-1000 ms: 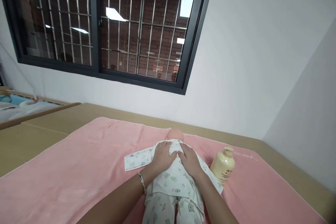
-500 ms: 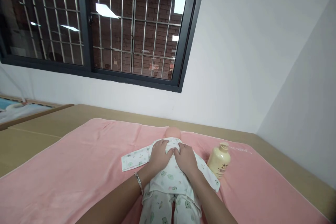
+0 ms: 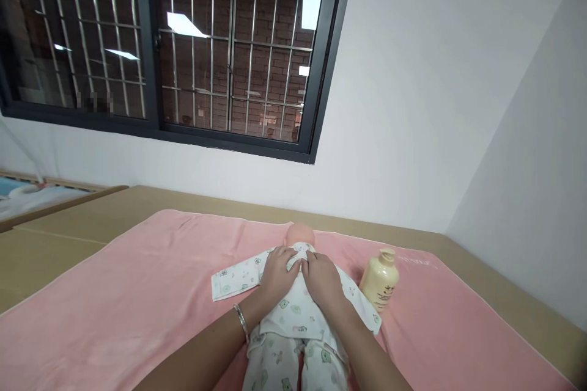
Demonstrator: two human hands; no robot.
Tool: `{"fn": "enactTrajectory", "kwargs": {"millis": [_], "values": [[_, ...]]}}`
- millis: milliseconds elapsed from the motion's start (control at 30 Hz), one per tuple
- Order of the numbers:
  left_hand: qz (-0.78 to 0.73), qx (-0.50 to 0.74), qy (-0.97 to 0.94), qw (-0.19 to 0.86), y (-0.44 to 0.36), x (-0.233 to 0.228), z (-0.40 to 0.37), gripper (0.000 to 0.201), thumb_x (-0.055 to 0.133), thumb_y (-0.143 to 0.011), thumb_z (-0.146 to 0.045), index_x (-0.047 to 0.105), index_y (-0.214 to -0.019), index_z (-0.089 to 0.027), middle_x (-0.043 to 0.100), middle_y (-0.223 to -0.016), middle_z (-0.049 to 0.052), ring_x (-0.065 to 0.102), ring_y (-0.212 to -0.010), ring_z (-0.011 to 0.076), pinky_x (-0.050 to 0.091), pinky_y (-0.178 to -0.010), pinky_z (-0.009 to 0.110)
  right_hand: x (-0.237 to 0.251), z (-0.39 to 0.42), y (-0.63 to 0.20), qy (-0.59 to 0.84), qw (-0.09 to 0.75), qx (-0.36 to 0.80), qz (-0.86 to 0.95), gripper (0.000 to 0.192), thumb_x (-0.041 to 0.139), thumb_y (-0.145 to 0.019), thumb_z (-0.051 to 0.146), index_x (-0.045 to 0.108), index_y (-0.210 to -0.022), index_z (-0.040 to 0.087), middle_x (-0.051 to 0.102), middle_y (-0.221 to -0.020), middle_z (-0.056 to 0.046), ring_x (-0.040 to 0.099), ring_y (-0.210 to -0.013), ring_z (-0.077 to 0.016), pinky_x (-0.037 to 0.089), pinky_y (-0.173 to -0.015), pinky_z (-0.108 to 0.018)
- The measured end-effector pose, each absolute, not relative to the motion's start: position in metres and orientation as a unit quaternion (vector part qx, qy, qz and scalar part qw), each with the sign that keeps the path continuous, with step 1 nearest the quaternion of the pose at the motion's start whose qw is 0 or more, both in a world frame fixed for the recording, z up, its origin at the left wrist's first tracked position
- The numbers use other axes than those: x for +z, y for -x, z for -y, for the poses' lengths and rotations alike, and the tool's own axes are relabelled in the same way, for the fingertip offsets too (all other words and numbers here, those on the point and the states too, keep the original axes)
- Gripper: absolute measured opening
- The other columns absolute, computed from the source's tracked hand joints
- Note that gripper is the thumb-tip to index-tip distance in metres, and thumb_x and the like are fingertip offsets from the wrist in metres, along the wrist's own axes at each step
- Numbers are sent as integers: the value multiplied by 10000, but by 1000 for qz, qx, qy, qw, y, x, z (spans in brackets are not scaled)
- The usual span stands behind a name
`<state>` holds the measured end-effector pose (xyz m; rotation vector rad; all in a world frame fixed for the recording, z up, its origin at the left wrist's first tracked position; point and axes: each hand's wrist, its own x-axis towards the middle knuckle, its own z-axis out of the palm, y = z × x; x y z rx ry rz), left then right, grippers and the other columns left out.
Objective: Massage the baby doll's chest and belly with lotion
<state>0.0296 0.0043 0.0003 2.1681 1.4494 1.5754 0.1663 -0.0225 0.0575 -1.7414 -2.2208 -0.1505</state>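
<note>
Pink towel (image 3: 137, 305) covers the tan tabletop (image 3: 59, 244) under a barred window (image 3: 183, 43). We rest our left hand (image 3: 277, 272) and right hand (image 3: 323, 281) flat, fingers spread (gripping nothing), on the doll (image 3: 298, 317) lying centre-near; a cream bottle (image 3: 380, 279) stands just right.

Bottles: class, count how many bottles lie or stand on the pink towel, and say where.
1. A cream bottle stands on the pink towel, right of the doll and beside its sleeve. Others may be hidden outside the view.
</note>
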Motion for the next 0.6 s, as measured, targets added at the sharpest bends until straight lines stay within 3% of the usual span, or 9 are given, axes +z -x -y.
{"fn": "enactTrajectory", "kwargs": {"millis": [133, 300, 400, 600], "values": [[-510, 495, -702, 51, -29, 4, -2, 216, 521, -867, -258, 654, -1028, -203, 703, -1063, 72, 622, -1038, 253, 473, -955, 440, 58, 25, -162, 623, 140, -70, 766, 392, 304, -997, 265, 620, -1173, 114, 681, -1100, -172, 604, -1069, -279, 378, -954, -388], [-559, 465, -685, 43, -31, 6, -2, 330, 533, -860, -310, 635, -1151, -192, 685, -1160, 98, 591, -1137, 280, 432, -1022, 455, 51, 9, -180, 602, 172, 27, 779, 509, 311, -995, 386, 462, -1420, 150, 487, -1460, -126, 418, -1352, -253, 268, -1105, -395], [-559, 458, -690, 41, -31, 5, -4, 361, 539, -861, -322, 639, -1180, -184, 681, -1192, 106, 585, -1162, 290, 423, -1040, 471, 47, 3, -186, 605, 176, 65, 774, 566, 328, -982, 448, 398, -1475, 180, 397, -1533, -95, 342, -1410, -252, 236, -1131, -420], [-492, 491, -718, 42, -28, 1, -7, 275, 535, -876, -250, 705, -1093, -248, 704, -1154, 47, 621, -1089, 230, 471, -1008, 434, 47, 2, -185, 591, 193, 42, 782, 498, 379, -969, 402, 489, -1408, 194, 480, -1475, -96, 415, -1363, -232, 287, -1093, -378]]}}
